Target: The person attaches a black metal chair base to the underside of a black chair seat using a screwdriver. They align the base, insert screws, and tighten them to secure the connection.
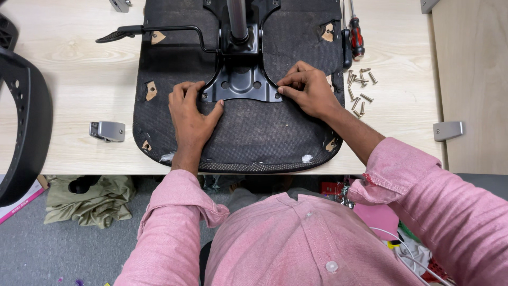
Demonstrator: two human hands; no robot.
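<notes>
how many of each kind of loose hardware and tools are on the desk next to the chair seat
Screws, in a heap right of the seat: about 11; overlap makes the count uncertain
Screwdrivers: 2
Grey metal brackets: 4, two of them cut by the frame's top edge
Total: about 17

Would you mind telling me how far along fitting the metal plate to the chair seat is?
Done: the mounting plate sits on the upturned seat. In hand: the right hand pinches at the plate's right corner, apparently placing a screw, while the left hand steadies the left corner. Left: loose screws and the screwdrivers lie unused.
</notes>
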